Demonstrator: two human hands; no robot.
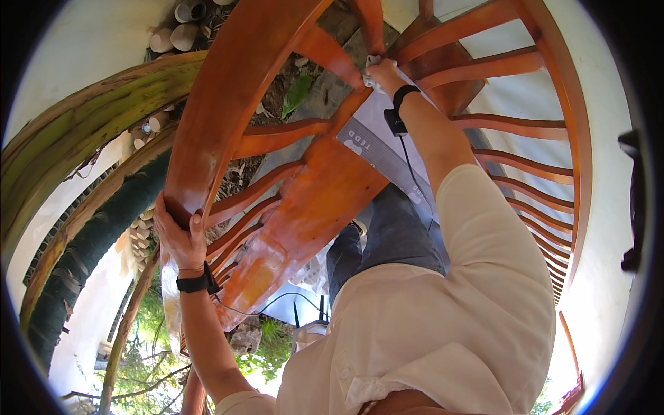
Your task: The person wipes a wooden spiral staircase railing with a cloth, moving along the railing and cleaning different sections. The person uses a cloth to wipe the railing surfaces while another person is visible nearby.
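My left hand (181,238) rests against the edge of a wide, varnished wooden rail (218,119), thumb on one side and fingers on the other. At the upper middle, my right hand (385,75) holds a crumpled white cloth (372,72) against the foot of a wooden slat, near the far end of the flat board. Both wrists wear a black band with a small device and a cable. Below the rail runs a glossy reddish-brown wooden board (311,197), joined to the rail by several curved slats (280,136). A grey patterned mat (381,145) lies beside and partly over the board.
Another curved wooden railing (578,145) with several slats stands at the right before a pale wall. Thick plant stems (98,109) arch close by on the left. Dry leaves, a green leaf (297,94) and cut bamboo pieces (184,36) lie beyond the slats.
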